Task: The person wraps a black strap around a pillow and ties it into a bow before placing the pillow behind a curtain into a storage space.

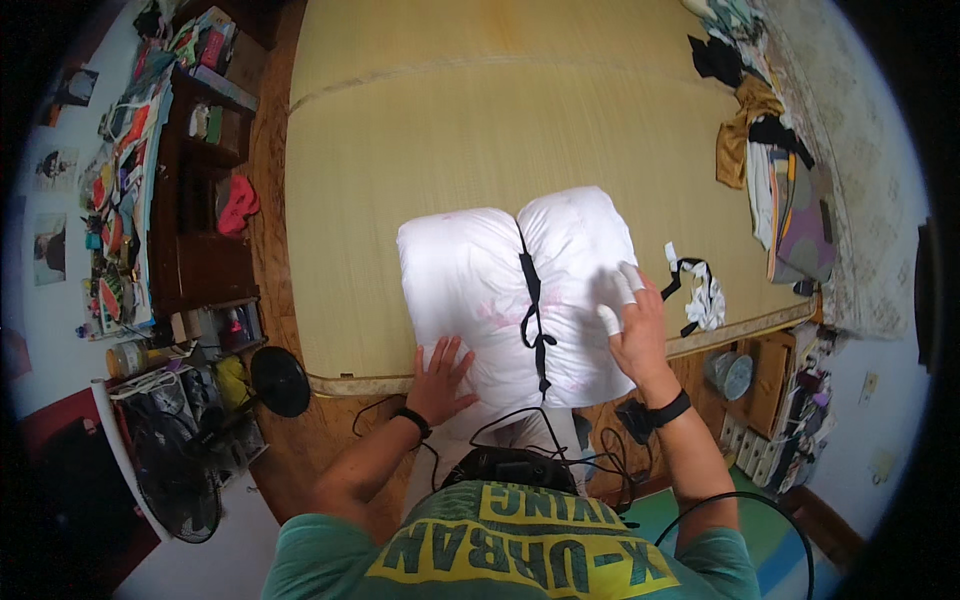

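Note:
In front of me lies a rolled white quilt [461, 277] with faint pink print, at the near edge of a straw-mat bed. A black strap [532, 281] cinches it around the middle and is tied in a bow. My left hand [448, 379] rests on the quilt's near left side, fingers spread. My right hand [641, 322] touches its right side with fingers apart; white coverings sit on several fingertips. To the right, a crumpled black and white cloth piece with straps [703, 296] lies on the mat.
The woven mat [420, 142] spreads beyond the quilt. Clothes [739, 135] are heaped along the bed's right side. A dark wooden cabinet [199, 255] stands left, near a fan [176, 465] with a round black base [280, 381]. Black cables [611, 450] hang about my waist.

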`<state>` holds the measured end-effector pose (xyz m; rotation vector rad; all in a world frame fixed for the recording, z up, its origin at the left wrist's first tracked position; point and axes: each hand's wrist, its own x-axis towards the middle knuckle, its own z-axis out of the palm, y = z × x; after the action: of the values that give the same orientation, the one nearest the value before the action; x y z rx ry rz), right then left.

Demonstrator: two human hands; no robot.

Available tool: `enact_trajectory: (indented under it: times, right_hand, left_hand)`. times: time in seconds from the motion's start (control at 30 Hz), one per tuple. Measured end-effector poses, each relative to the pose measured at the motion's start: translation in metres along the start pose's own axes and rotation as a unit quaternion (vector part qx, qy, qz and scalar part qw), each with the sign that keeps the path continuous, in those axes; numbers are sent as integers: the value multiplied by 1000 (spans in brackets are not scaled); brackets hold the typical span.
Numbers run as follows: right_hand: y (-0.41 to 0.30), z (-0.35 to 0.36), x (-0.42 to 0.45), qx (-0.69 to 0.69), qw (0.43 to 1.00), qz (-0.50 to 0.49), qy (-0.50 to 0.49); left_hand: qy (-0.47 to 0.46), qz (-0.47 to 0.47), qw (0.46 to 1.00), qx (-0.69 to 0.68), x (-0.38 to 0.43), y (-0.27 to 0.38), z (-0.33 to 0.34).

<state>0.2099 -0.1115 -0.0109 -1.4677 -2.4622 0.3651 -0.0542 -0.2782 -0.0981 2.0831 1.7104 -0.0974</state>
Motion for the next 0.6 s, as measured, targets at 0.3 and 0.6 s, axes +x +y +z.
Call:
enact_trajectory:
  times: [0.3,0.6]
  right_hand:
    - [8,30,99,92,980,-160,-77]
    - [31,71,79,43,959,-185,-212]
  left_hand:
    - [255,14,932,-258,91,23,-90]
    - [38,-23,988,-145,152,1,-73]
